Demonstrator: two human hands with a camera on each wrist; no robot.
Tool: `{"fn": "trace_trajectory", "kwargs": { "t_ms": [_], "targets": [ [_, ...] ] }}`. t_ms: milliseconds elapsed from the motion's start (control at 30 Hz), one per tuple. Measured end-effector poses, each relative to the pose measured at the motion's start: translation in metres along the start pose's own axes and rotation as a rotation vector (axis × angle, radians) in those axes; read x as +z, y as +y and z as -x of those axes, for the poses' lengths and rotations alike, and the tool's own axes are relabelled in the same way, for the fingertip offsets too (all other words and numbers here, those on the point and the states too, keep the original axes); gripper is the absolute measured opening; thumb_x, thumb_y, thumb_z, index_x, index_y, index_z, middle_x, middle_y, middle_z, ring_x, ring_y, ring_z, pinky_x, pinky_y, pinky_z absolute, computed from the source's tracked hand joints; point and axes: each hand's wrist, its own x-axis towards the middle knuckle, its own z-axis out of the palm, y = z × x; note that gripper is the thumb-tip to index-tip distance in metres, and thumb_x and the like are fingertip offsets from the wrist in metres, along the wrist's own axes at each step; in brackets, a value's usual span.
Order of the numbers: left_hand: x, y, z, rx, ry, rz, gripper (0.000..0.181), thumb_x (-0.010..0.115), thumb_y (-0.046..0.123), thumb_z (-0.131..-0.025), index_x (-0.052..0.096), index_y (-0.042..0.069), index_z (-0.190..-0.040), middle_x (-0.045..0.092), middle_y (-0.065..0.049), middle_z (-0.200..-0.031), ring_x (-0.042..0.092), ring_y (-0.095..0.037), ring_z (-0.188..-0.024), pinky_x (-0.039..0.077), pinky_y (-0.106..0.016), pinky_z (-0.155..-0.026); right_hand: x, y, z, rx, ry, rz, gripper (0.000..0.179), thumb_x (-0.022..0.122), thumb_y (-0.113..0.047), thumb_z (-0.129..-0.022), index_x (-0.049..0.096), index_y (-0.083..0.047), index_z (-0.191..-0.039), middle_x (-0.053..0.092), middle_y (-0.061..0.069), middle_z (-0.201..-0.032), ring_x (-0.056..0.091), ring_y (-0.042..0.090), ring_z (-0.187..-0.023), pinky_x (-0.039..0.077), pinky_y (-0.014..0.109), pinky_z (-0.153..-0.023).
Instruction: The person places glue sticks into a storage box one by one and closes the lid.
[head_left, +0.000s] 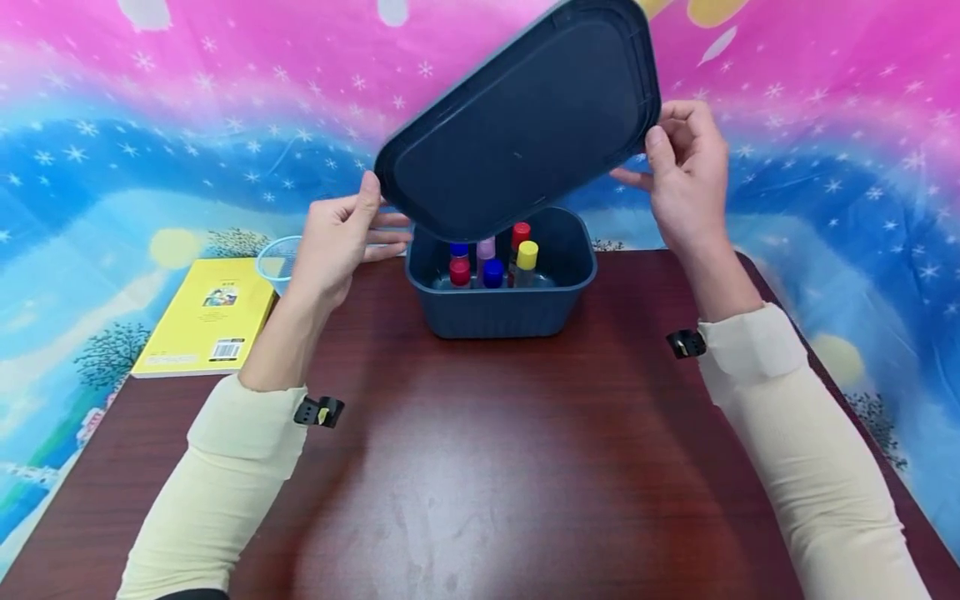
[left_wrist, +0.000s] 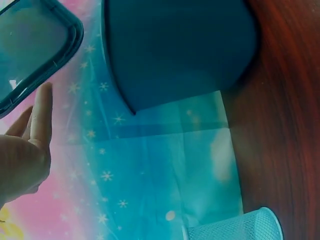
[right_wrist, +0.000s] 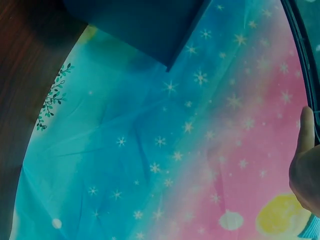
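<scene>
A dark blue-grey plastic lid (head_left: 517, 125) is held up, tilted, above and behind a bin of the same colour (head_left: 502, 312). My left hand (head_left: 341, 237) pinches its lower left corner, thumb in front and the other fingers stretched out behind. At the right edge my right hand (head_left: 690, 171) grips it between thumb and fingers. Inside the bin stand several small bottles, among them one with a yellow cap (head_left: 527, 254) and one with a blue cap (head_left: 492, 271). The lid partly hides the bin's far rim. Both wrist views show the lid's edge at the fingertips.
On the left of the brown table (head_left: 480, 467) lies a yellow book (head_left: 210, 317). A light blue mesh basket (head_left: 279, 258) stands beside it, partly behind my left hand. A patterned pink and blue cloth (head_left: 247, 100) hangs behind the table.
</scene>
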Motion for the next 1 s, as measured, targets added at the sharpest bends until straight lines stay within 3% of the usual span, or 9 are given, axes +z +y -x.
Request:
{"fn": "trace_trajectory", "kwargs": {
  "t_ms": [100, 200, 467, 667, 867, 1000],
  "targets": [
    [0.0, -0.004, 0.0, -0.047, -0.046, -0.041, 0.059, 0.054, 0.047, -0.101, 0.068, -0.003, -0.129, 0.071, -0.022, -0.117, 0.073, -0.028, -0.102, 0.06, -0.033, -0.083, 0.003, 0.004, 0.0, -0.048, 0.016, 0.02, 0.014, 0.053, -0.006, -0.103, 0.06, -0.003, -0.114, 0.061, 0.013, -0.109, 0.063, 0.027, -0.104, 0.061, 0.03, -0.079],
    [-0.001, -0.007, -0.001, -0.062, -0.069, -0.025, 0.061, 0.051, 0.047, -0.102, 0.066, -0.005, -0.13, 0.068, -0.024, -0.123, 0.068, -0.033, -0.112, 0.058, -0.034, -0.087, 0.005, 0.007, 0.001, -0.086, 0.032, 0.059, 0.013, 0.053, -0.005, -0.103, 0.06, -0.003, -0.114, 0.06, 0.012, -0.112, 0.063, 0.026, -0.103, 0.061, 0.03, -0.078],
    [-0.004, -0.008, -0.001, -0.109, -0.143, -0.01, 0.064, 0.047, 0.047, -0.103, 0.058, -0.005, -0.139, 0.063, -0.026, -0.131, 0.064, -0.035, -0.119, 0.056, -0.035, -0.091, 0.01, 0.01, 0.003, -0.156, 0.077, 0.118, 0.014, 0.054, -0.003, -0.103, 0.063, -0.001, -0.114, 0.059, 0.011, -0.111, 0.065, 0.024, -0.091, 0.061, 0.031, -0.079],
    [-0.01, -0.008, 0.001, -0.169, -0.197, 0.007, 0.07, 0.044, 0.05, -0.102, 0.049, -0.002, -0.148, 0.059, -0.028, -0.135, 0.064, -0.034, -0.119, 0.056, -0.035, -0.091, 0.011, 0.01, 0.004, -0.225, 0.09, 0.317, 0.019, 0.056, -0.003, -0.103, 0.066, -0.004, -0.119, 0.061, 0.003, -0.106, 0.068, 0.022, -0.093, 0.061, 0.027, -0.078],
    [-0.011, -0.007, 0.003, -0.158, -0.222, 0.019, 0.067, 0.044, 0.049, -0.102, 0.05, 0.002, -0.149, 0.056, -0.024, -0.141, 0.057, -0.034, -0.129, 0.053, -0.034, -0.096, 0.014, 0.011, 0.007, -0.315, 0.124, 0.457, 0.019, 0.056, -0.009, -0.104, 0.064, -0.007, -0.121, 0.061, 0.0, -0.103, 0.071, 0.015, -0.085, 0.06, 0.026, -0.078],
    [-0.012, -0.007, 0.003, -0.148, -0.198, 0.032, 0.065, 0.045, 0.048, -0.102, 0.051, 0.003, -0.148, 0.055, -0.023, -0.142, 0.054, -0.035, -0.132, 0.051, -0.035, -0.1, 0.016, 0.01, 0.01, -0.378, 0.118, 0.594, 0.021, 0.055, -0.016, -0.105, 0.064, -0.004, -0.121, 0.068, 0.006, -0.105, 0.073, 0.011, -0.081, 0.059, 0.022, -0.077]
  ]
}}
